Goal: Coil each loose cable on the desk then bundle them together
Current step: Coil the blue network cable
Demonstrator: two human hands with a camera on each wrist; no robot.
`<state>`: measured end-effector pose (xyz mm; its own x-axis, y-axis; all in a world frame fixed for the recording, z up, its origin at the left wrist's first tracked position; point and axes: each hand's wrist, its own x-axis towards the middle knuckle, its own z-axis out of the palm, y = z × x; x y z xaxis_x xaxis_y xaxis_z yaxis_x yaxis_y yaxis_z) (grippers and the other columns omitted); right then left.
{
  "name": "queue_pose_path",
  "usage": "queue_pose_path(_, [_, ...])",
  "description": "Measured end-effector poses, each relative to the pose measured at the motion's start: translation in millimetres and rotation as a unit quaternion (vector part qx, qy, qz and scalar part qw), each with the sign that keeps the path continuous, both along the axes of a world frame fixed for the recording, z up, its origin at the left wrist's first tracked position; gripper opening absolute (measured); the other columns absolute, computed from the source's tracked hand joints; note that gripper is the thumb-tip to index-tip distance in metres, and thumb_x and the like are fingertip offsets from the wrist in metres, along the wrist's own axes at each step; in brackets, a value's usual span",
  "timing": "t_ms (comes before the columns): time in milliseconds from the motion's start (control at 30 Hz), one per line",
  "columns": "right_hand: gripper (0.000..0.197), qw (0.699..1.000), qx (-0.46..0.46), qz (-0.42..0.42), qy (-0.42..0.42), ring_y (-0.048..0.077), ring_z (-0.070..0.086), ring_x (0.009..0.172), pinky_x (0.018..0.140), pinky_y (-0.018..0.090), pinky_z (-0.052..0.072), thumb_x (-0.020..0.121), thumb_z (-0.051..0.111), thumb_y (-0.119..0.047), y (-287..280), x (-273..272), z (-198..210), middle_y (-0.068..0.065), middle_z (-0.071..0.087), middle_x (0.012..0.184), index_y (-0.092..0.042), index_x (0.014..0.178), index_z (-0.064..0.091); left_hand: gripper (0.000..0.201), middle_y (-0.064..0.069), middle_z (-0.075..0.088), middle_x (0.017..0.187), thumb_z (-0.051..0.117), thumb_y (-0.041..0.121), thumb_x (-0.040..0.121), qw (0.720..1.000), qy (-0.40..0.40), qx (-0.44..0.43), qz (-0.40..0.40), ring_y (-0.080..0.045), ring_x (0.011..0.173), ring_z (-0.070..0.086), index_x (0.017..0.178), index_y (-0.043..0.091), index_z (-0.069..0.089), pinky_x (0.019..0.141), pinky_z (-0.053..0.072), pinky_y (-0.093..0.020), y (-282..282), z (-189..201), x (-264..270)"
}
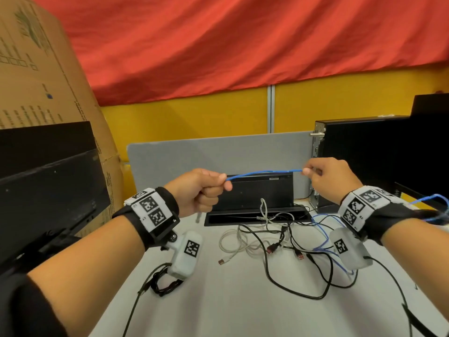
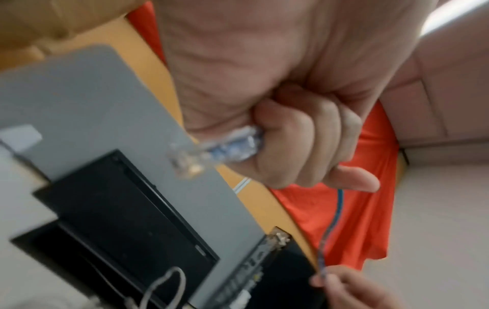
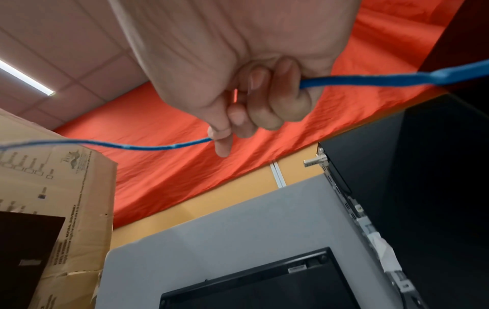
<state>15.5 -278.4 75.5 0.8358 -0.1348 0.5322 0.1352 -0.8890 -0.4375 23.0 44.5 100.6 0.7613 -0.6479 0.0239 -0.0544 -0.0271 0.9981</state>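
A thin blue network cable (image 1: 263, 171) is stretched in the air between both hands, above the desk. My left hand (image 1: 206, 188) grips its end in a fist; the clear plug (image 2: 214, 152) sticks out below the curled fingers. My right hand (image 1: 323, 176) pinches the cable (image 3: 158, 146) between thumb and forefinger, and the cable runs on through the curled fingers and past the right wrist (image 1: 432, 200). More of the blue cable lies on the desk (image 1: 323, 229), mixed into a loose tangle of black cables (image 1: 291, 261) and white cables (image 1: 233, 242).
A coiled black cable (image 1: 162, 280) lies at the desk's front left. A black box (image 1: 257, 190) and a cable tray (image 1: 255, 215) stand behind the tangle, before a grey divider (image 1: 194, 154). A computer tower (image 1: 364, 154) stands right, a monitor (image 1: 48, 190) and cardboard box (image 1: 36, 69) left.
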Motion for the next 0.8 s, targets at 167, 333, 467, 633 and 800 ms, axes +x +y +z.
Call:
queue_pose_path(167, [0.025,0.985,-0.047,0.099,0.137,0.010,0.055,0.060,0.055,0.023,0.042,0.099,0.049,-0.024,22.1,-5.3,-16.6,-0.004,0.062,0.073,-0.026,0.081,0.067,0.041,0.003,0.042,0.060,0.040,0.006,0.093,0.982,0.042,-0.178,-0.048,-0.006,0.045,0.015,0.132,0.000,0.050,0.043,0.020,-0.018,-16.3,8.7,-17.2])
queue_pose_path(333, [0.030,0.951,-0.094,0.203,0.211,0.007,0.056,0.071,0.067,0.024,0.045,0.100,0.046,-0.026,65.3,-26.0,-31.9,-0.010,0.060,0.074,-0.028,0.077,0.066,0.039,-0.008,0.070,0.089,0.031,-0.004,0.100,0.967,0.022,-0.249,0.052,-0.005,0.044,0.045,0.137,-0.003,0.040,0.046,0.040,-0.018,-29.5,5.8,-15.8])
queue_pose_path(467, [0.032,0.935,-0.092,0.268,0.215,-0.001,0.048,0.056,0.056,0.011,0.035,0.100,0.046,-0.027,91.2,-45.9,-25.3,-0.013,0.050,0.059,-0.023,0.078,0.068,0.038,-0.020,0.063,0.123,0.031,-0.008,0.100,0.950,0.029,-0.289,0.113,-0.028,0.100,0.070,0.137,-0.004,0.037,0.082,0.058,-0.035,-31.6,-7.1,-11.9])
queue_pose_path(633, [0.030,0.926,-0.027,0.302,0.225,0.006,0.040,0.049,0.053,0.020,0.037,0.096,0.053,-0.025,107.0,-66.8,0.7,-0.010,0.045,0.050,-0.020,0.070,0.067,0.044,-0.020,0.054,0.136,0.034,-0.010,0.099,0.959,-0.017,-0.216,0.184,-0.032,0.124,0.055,0.142,-0.001,0.037,0.103,0.046,-0.046,-34.8,-20.9,-5.0])
queue_pose_path(800, [0.026,0.930,0.023,0.302,0.205,0.004,0.032,0.040,0.043,0.015,0.029,0.095,0.056,-0.019,103.3,-73.1,28.5,-0.010,0.040,0.044,-0.014,0.072,0.069,0.043,-0.014,0.065,0.124,0.038,-0.008,0.099,0.976,-0.097,-0.070,0.181,-0.027,0.121,0.058,0.140,0.005,0.044,0.107,0.042,-0.044,-41.0,-23.9,-12.1])
